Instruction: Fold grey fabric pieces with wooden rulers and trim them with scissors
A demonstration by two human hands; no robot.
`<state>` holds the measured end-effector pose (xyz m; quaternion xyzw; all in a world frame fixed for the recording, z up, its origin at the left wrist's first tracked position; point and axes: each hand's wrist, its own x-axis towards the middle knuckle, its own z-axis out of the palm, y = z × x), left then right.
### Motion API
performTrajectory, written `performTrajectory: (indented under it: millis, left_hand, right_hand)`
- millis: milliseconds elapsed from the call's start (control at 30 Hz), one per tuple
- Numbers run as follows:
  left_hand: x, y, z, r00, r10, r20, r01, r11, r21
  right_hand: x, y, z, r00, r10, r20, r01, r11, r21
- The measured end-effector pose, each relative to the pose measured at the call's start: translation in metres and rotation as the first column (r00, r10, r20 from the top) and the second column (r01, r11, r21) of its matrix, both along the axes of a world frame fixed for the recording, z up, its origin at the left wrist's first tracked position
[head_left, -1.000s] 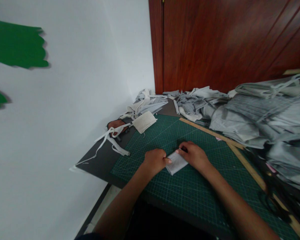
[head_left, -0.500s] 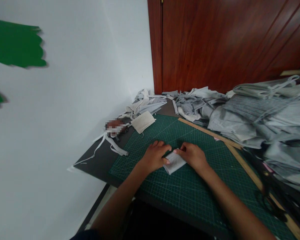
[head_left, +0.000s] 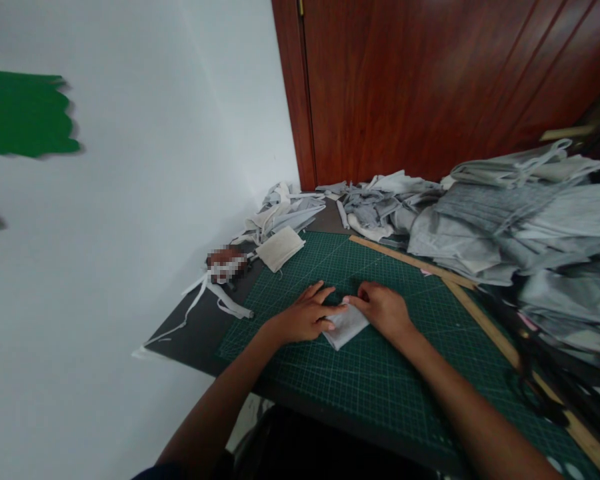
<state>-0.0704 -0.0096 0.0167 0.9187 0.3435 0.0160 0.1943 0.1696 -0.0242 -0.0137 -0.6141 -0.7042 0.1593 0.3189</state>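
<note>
While cloth [head_left: 349,327] lay on mat [head_left: 380,380], left hand [head_left: 305,318]: spread fingers touched cloth's left.
Right hand [head_left: 384,311]: thumb touched cloth's far edge; cannot tell if fingers gripped.

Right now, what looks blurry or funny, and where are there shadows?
In the head view, the brown thing is broken into blocky squares, the folded cloth looks soft, the larger green wall shape casts a shadow at its right edge, and the black scissors look murky.
</note>
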Motion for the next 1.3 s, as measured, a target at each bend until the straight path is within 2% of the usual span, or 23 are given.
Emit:
performTrajectory:
  millis: [133,200,267,300,333,467,633,700,733,767,800,867,1000,1133,1300]
  left_hand:
    - [0.0,0.0,0.001,1.0,-0.007,0.005,0.007,1.0,0.003]
    - [0.001,0.0,0.001,1.0,-0.011,0.002,0.011,1.0,0.013]
    - [0.001,-0.001,0.002,1.0,-0.017,-0.003,0.017,1.0,0.024]
    - [0.001,-0.001,0.001,1.0,-0.021,-0.004,0.021,0.999,0.026]
    - [0.001,-0.001,0.001,1.0,-0.023,-0.006,0.023,0.999,0.024]
    - [-0.001,0.001,-0.001,1.0,-0.016,-0.004,0.016,1.0,0.007]
    - [-0.003,0.001,-0.002,1.0,-0.024,-0.006,0.024,0.999,0.024]
    - [-0.004,-0.001,-0.003,1.0,-0.012,-0.012,0.013,0.999,0.045]
    - [-0.005,-0.003,-0.003,1.0,-0.009,-0.015,0.01,0.998,0.056]
    - [-0.005,-0.004,-0.003,1.0,-0.009,-0.016,0.01,0.998,0.066]
    - [-0.006,-0.006,-0.004,1.0,-0.01,-0.015,0.011,0.997,0.076]
    - [-0.006,-0.01,-0.005,1.0,-0.007,-0.011,0.008,0.995,0.099]
    - [-0.005,-0.015,-0.005,0.999,0.033,-0.027,-0.03,0.992,0.119]
    - [-0.006,-0.016,-0.003,0.998,0.041,-0.044,-0.038,0.996,0.079]
    - [-0.007,-0.015,-0.006,0.998,0.042,-0.042,-0.039,0.996,0.079]
  right_hand:
    - [-0.01,-0.002,0.001,0.96,0.105,-0.259,-0.08,0.991,0.107]
    - [-0.018,-0.003,-0.001,0.834,0.161,-0.527,-0.164,0.986,0.042]
    - [-0.025,-0.002,-0.007,0.663,0.119,-0.74,-0.241,0.969,-0.06]
    - [-0.027,0.0,-0.01,0.62,0.085,-0.78,-0.253,0.963,-0.096]
    - [-0.029,0.002,-0.013,0.619,0.062,-0.783,-0.246,0.962,-0.118]
    - [-0.029,0.01,-0.018,0.684,0.045,-0.728,-0.195,0.973,-0.123]
    - [-0.012,0.003,0.001,0.823,0.024,-0.567,-0.09,0.992,-0.088]
    - [-0.003,-0.007,0.012,0.935,-0.025,-0.353,0.004,0.998,-0.06]
    - [0.0,-0.013,0.017,0.99,-0.061,-0.126,0.055,0.997,-0.047]
    - [0.001,-0.018,0.02,0.991,-0.095,0.1,0.1,0.994,-0.05]
    - [-0.001,-0.023,0.023,0.955,-0.109,0.274,0.133,0.989,-0.068]
    - [-0.009,-0.029,0.024,0.894,-0.09,0.44,0.15,0.983,-0.105]
    - [-0.029,-0.028,0.021,0.894,-0.043,0.447,0.115,0.984,-0.136]
    - [-0.033,-0.022,0.021,0.925,-0.06,0.375,0.137,0.973,-0.184]
    - [-0.032,-0.023,0.02,0.957,-0.036,0.288,0.077,0.988,-0.133]
